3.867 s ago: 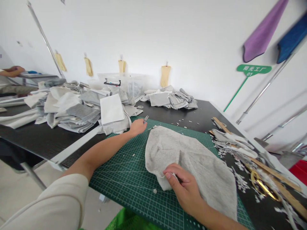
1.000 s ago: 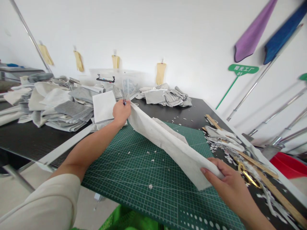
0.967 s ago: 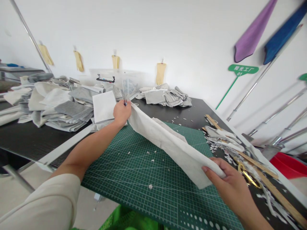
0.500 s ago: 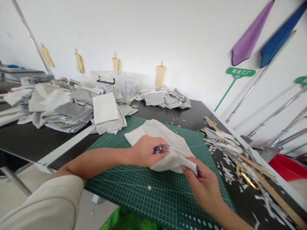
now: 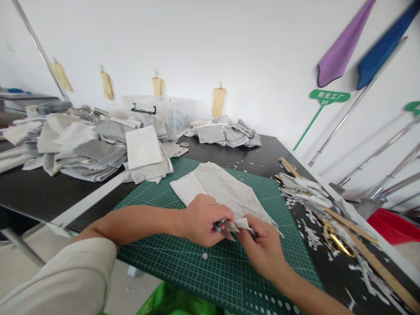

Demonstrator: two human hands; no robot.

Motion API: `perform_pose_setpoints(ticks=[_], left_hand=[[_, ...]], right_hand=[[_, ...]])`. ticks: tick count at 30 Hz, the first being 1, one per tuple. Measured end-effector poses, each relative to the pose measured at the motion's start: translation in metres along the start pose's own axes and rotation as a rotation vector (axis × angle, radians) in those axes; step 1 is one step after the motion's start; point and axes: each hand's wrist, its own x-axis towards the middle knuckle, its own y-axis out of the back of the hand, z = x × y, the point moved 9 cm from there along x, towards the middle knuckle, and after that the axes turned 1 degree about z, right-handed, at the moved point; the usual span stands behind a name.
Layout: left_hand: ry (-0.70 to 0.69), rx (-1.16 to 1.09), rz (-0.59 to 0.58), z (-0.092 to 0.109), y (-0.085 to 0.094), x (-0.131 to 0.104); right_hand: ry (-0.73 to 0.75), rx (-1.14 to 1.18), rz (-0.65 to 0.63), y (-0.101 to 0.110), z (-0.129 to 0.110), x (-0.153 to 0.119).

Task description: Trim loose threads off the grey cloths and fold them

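My left hand (image 5: 201,219) is closed round a pair of thread snips (image 5: 229,231); their blades are spread and point right. The grip is mostly hidden in my palm. My right hand (image 5: 262,247) pinches a folded edge of a light grey cloth (image 5: 226,188), just right of the blade tips. Whether the blades touch the cloth I cannot tell. The rest of the cloth lies on the green cutting mat (image 5: 183,267), with one corner folded over at its left. A small white scrap (image 5: 205,256) rests on the mat below my left hand.
Piles of grey cloths (image 5: 82,148) fill the left of the black table, with another stack (image 5: 226,132) at the back. Gold-handled scissors (image 5: 337,239), wooden strips (image 5: 377,271) and white trimmings (image 5: 311,236) lie at the right. A clear box (image 5: 177,109) stands behind.
The snips have turned and moved down and right to the cloth's pinched edge, blades now spread. My right hand has shifted left, closer to my left hand, bringing the edge along.
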Motion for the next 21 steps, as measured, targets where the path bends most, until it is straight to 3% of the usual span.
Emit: perform_pose_setpoints(ticks=[5, 12, 21], left_hand=[[-0.05, 0.109, 0.117, 0.005, 0.005, -0.005], [-0.154, 0.271, 0.11, 0.018, -0.003, -0.011], [-0.212, 0.214, 0.154, 0.02, 0.001, -0.014]], right_hand=[[0.107, -0.043, 0.035, 0.001, -0.01, -0.008], [0.168, -0.068, 0.101, 0.003, -0.015, -0.01], [0.19, -0.031, 0.072, 0.0, -0.017, -0.013]])
